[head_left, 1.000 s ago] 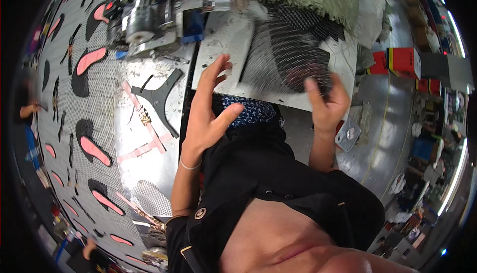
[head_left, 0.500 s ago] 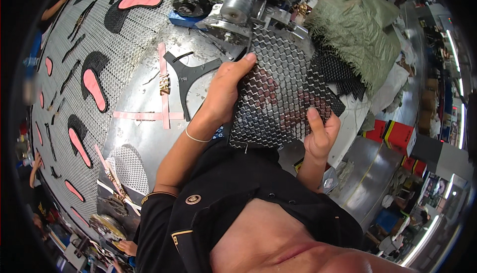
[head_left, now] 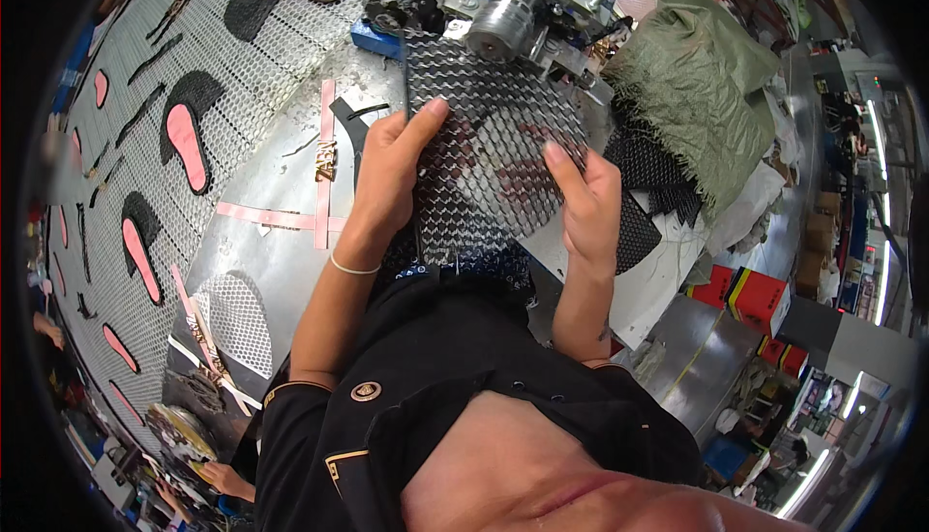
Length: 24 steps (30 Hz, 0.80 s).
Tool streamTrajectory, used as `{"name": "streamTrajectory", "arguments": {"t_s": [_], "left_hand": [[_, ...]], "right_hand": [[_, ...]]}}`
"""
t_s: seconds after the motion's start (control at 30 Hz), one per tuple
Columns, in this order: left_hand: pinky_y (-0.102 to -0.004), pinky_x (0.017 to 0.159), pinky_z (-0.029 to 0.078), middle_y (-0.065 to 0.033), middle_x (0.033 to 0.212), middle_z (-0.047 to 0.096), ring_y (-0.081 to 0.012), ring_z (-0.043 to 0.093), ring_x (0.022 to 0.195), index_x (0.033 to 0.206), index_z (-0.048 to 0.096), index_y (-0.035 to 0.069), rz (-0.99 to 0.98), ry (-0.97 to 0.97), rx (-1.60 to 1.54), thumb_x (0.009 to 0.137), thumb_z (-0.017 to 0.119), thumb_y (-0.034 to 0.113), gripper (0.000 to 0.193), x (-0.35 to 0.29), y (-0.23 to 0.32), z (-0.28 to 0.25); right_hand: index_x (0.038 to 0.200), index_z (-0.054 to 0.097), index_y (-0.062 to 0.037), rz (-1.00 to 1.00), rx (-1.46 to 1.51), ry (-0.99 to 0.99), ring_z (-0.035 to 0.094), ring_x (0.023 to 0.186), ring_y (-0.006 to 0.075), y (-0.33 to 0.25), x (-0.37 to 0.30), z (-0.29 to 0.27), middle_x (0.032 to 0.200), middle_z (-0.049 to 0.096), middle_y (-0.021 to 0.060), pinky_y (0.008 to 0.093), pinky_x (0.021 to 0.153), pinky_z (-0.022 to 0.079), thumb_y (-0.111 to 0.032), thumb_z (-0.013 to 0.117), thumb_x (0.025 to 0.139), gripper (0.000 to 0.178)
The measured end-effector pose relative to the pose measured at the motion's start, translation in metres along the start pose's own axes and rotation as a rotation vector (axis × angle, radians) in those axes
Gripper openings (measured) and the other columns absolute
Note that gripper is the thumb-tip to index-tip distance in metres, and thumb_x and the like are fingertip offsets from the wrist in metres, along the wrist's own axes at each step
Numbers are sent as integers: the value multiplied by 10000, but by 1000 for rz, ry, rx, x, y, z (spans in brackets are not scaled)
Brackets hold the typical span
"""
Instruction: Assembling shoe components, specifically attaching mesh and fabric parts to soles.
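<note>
A black open-mesh fabric piece (head_left: 484,169) is held up in front of me by both hands. My left hand (head_left: 389,172) grips its left edge, thumb on the near face and fingers behind. On the opposite edge, my right hand (head_left: 592,205) pinches it the same way; some fingers show through the holes. Beyond the mesh's top edge stands a machine with a shiny metal roller (head_left: 501,24). A black flat strap piece (head_left: 356,130) lies left of my left hand, partly covered. More black mesh pieces (head_left: 658,166) lie right of my right hand.
At left, a perforated conveyor belt (head_left: 227,96) carries pink insoles (head_left: 187,148) with black pieces. Pink strips (head_left: 322,212) with metal ornaments and a white mesh piece (head_left: 235,314) lie on the metal table. A green woven sack (head_left: 692,77) and red boxes (head_left: 755,300) are at right.
The held mesh and both hands have shifted left, and my right hand has risen. The mesh now covers more of the black strap piece and uncovers a mesh piece at right.
</note>
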<state>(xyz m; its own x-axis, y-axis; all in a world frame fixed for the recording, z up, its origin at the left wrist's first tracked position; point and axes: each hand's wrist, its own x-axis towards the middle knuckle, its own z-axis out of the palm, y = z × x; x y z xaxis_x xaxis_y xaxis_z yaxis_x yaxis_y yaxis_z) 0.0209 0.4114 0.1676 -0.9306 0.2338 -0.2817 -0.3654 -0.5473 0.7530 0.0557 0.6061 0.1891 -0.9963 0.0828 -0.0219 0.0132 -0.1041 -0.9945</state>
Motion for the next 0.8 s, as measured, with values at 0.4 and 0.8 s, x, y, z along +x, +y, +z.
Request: {"name": "streamTrajectory", "arguments": {"t_s": [0.4, 0.8], "left_hand": [[-227, 536, 459, -45, 680, 628, -100, 573, 576, 826, 639, -6, -33, 24, 295, 979, 539, 332, 384, -56, -40, -13], [-257, 559, 405, -89, 763, 584, -139, 521, 593, 856, 501, 86, 14, -63, -168, 1033, 256, 483, 499, -52, -72, 6]], "right_hand": [[964, 657, 62, -2, -223, -47, 495, 655, -8, -20, 14, 13, 745, 622, -33, 163, 571, 388, -87, 635, 917, 158], [938, 670, 51, -53, -385, 31, 626, 653, 85, -33, 7, 25, 774, 698, 83, 204, 592, 469, -89, 631, 916, 147]]}}
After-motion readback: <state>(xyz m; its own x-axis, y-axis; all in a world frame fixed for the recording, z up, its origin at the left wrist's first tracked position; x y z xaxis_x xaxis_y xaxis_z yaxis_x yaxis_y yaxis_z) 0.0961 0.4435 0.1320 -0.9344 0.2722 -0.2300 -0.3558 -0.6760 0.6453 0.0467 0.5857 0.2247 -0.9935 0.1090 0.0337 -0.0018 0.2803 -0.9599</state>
